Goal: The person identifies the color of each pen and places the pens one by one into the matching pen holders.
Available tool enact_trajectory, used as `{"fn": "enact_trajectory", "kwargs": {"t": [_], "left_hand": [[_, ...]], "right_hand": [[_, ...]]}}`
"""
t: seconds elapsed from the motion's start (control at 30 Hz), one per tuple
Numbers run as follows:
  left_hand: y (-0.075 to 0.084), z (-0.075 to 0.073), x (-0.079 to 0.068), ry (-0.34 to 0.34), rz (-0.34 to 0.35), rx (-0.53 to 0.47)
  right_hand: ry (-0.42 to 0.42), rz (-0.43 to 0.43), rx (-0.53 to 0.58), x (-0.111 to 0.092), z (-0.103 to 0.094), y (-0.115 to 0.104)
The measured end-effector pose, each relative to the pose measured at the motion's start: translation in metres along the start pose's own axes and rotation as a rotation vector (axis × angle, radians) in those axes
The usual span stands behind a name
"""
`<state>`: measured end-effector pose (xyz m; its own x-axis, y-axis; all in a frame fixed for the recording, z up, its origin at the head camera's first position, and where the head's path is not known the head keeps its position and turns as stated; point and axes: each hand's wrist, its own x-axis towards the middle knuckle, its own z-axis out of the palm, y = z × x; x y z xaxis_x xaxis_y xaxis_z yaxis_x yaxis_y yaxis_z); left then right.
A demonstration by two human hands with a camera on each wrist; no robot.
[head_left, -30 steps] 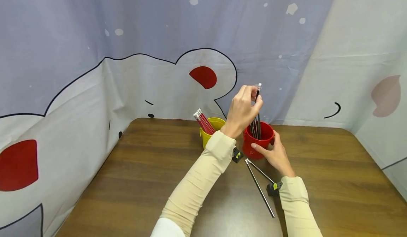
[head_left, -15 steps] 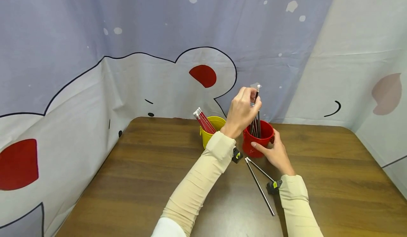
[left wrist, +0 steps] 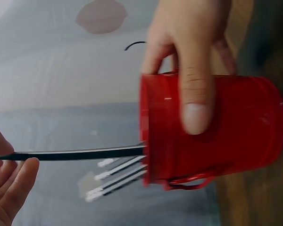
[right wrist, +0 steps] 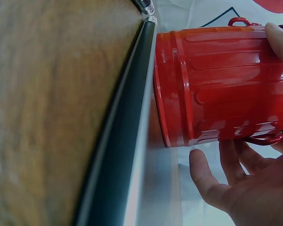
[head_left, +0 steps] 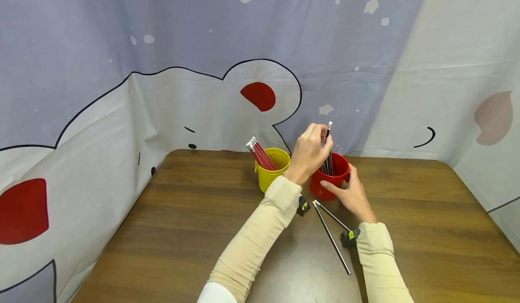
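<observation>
My left hand (head_left: 308, 151) pinches a black pencil (left wrist: 85, 154) near its white eraser end, over the red bucket (head_left: 321, 189). The pencil's lower end is inside the bucket, hidden by the wall. Several other black pencils (left wrist: 118, 181) with white erasers lean out of the same bucket. My right hand (head_left: 354, 199) holds the bucket at its right side, thumb on the front near the rim and fingers round the far side by the handle loop. The bucket stands upright on the table.
Left of the red bucket is a yellow bucket (head_left: 270, 180) with several red pencils (head_left: 263, 156) leaning in it. Two black pencils lie on the wooden table (head_left: 183, 230), the longer-looking pencil (head_left: 333, 240) in front of the red bucket. A printed curtain (head_left: 183, 104) hangs behind.
My left hand has come down a little with the black pencil, which now sits lower in the red bucket. My right hand stays on the bucket.
</observation>
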<state>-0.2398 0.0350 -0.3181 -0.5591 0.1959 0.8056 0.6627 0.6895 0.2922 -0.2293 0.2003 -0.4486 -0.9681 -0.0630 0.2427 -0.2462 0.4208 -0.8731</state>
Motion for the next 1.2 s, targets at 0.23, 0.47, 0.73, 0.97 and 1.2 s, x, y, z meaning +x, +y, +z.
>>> {"fn": "enact_trajectory", "kwargs": {"t": [0.23,0.47,0.73,0.97,1.2], "left_hand": [[-0.009,0.014,-0.021,-0.067,-0.056,-0.019],[-0.014,0.024,-0.033,-0.077,-0.089,-0.027],[-0.014,0.030,-0.051,-0.081,-0.135,-0.068],[-0.015,0.029,-0.062,-0.032,-0.230,-0.151],[-0.014,0.027,-0.082,0.040,-0.402,-0.248]], "right_hand": [[0.006,-0.019,-0.009,0.002,-0.001,0.000],[0.015,-0.042,-0.004,0.006,-0.001,0.000],[0.012,-0.025,-0.021,0.000,0.000,0.003],[0.011,-0.023,-0.009,-0.003,0.002,0.005],[0.022,-0.025,-0.001,0.000,0.000,0.003]]}}
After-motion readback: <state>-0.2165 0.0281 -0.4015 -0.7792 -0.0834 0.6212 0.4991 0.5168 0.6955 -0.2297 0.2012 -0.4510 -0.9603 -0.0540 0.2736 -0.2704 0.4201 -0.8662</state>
